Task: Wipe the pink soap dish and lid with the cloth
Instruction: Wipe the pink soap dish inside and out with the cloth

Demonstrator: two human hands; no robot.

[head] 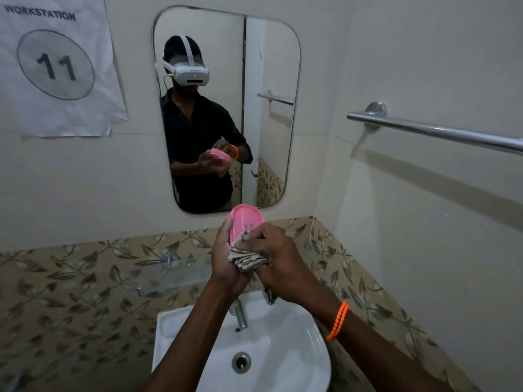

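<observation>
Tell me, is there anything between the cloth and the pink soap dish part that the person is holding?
Nothing visible is in the way. The right hand grips the cloth and presses it straight against the pink soap dish part, which the left hand holds above the sink.

Both forearms enter from the 6 o'clock edge and converge toward frame centre. The left hand (226,258) is raised, palm turned toward 3 o'clock, fingers curled in a cupping grip around a held item. The right hand (278,258) sits just beside it at 3 o'clock, knuckles up, fingers (256,236) bunched and pinching. The hands touch. The right wrist carries an orange beaded band.
</observation>
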